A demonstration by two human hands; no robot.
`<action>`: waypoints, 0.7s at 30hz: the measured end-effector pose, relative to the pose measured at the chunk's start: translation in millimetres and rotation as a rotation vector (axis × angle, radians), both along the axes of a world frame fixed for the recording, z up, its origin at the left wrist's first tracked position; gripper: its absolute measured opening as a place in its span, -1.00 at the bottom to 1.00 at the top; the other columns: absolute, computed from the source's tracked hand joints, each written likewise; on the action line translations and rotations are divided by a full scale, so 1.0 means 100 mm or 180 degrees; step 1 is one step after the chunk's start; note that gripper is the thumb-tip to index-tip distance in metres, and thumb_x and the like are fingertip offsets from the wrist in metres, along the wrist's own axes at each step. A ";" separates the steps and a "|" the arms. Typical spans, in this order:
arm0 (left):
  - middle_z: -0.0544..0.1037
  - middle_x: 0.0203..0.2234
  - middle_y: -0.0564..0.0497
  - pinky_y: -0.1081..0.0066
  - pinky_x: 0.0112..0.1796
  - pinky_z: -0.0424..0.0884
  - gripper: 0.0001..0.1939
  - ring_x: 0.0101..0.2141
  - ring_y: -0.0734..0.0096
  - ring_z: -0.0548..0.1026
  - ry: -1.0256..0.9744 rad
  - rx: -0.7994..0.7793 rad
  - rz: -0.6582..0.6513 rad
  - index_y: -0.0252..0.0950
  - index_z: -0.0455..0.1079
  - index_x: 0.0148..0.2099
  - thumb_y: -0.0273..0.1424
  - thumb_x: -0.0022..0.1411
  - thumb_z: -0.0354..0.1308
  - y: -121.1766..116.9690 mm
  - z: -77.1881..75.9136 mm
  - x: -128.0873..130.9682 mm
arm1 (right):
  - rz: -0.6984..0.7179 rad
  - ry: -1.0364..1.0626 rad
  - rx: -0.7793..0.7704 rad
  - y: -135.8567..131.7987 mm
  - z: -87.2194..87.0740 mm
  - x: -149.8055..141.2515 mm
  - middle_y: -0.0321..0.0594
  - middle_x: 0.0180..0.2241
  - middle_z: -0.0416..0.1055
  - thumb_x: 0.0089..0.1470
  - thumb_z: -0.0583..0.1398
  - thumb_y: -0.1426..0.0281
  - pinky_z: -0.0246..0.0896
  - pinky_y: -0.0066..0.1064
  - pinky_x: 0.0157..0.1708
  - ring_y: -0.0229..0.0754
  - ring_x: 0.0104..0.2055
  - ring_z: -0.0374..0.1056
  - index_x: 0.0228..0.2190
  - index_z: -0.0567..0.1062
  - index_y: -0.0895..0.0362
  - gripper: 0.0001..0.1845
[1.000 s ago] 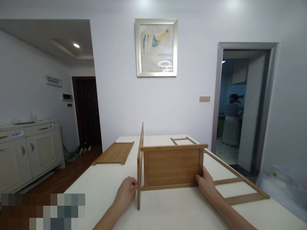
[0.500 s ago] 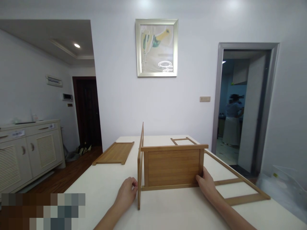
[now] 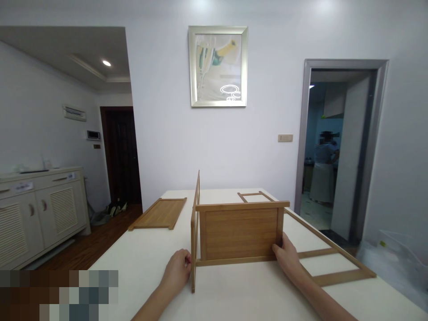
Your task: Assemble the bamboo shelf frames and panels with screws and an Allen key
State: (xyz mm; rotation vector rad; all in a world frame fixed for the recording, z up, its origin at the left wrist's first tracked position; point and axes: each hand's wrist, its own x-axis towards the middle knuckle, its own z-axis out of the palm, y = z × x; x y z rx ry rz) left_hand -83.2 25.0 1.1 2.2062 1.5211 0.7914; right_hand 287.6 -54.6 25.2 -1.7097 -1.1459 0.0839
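A brown wooden shelf panel (image 3: 240,234) stands on its long edge on the white table (image 3: 234,294). Its left end meets a narrow wooden side frame (image 3: 193,249), which stands upright and is seen nearly edge-on. My right hand (image 3: 287,256) grips the panel's lower right end, thumb on the near face, other fingers hidden behind. At the outer side of the side frame, low down, my left hand (image 3: 179,267) has its fingers curled and pinched together against the wood. Whatever is between those fingertips is too small or hidden to make out.
A second wooden panel (image 3: 158,214) lies flat at the table's left. Another wooden ladder-like frame (image 3: 334,253) lies flat to the right, running behind the upright panel. Clear plastic wrapping (image 3: 388,258) is beyond the right edge. A person (image 3: 324,165) stands past the doorway.
Almost nothing differs. Both hands keep their places on the shelf panel and the side frame; the whole view has shifted very slightly.
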 end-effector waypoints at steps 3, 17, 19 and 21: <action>0.52 -0.40 0.02 0.48 -0.29 0.23 -0.82 -0.30 0.39 0.44 -0.0014 -0.0038 0.0027 -0.30 0.44 -0.34 -0.62 0.07 0.05 0.02 0.01 -0.02 | -0.0009 0.0016 -0.0002 -0.01 0.01 -0.01 -0.15 -0.23 0.48 -0.29 0.01 0.39 0.22 -0.29 -0.20 -0.01 -0.16 0.36 -0.15 0.38 0.13 -0.46; 0.51 -0.39 -0.02 0.46 -0.27 0.21 -0.82 -0.27 0.35 0.42 0.0224 0.0026 -0.0048 -0.30 0.46 -0.36 -0.53 0.16 0.03 0.06 -0.05 -0.06 | -0.0042 0.0009 -0.0012 0.00 0.01 -0.01 -0.13 -0.22 0.48 -0.29 0.01 0.39 0.23 -0.28 -0.19 0.01 -0.15 0.36 -0.15 0.39 0.15 -0.45; 0.51 -0.39 -0.02 0.46 -0.27 0.21 -0.82 -0.28 0.34 0.43 0.0207 0.0030 -0.0057 -0.30 0.46 -0.36 -0.54 0.16 0.03 0.07 -0.05 -0.06 | -0.0024 -0.0013 0.0002 0.00 0.00 -0.01 -0.11 -0.21 0.47 -0.29 0.01 0.39 0.23 -0.27 -0.17 0.01 -0.13 0.36 -0.14 0.38 0.16 -0.44; 0.51 -0.39 -0.02 0.45 -0.26 0.21 -0.83 -0.28 0.33 0.42 0.0191 0.0044 -0.0045 -0.31 0.46 -0.36 -0.55 0.14 0.03 0.07 -0.06 -0.06 | -0.0010 -0.0029 0.0015 0.00 0.00 0.00 -0.10 -0.21 0.47 -0.29 0.01 0.39 0.23 -0.27 -0.16 0.01 -0.13 0.36 -0.13 0.38 0.17 -0.43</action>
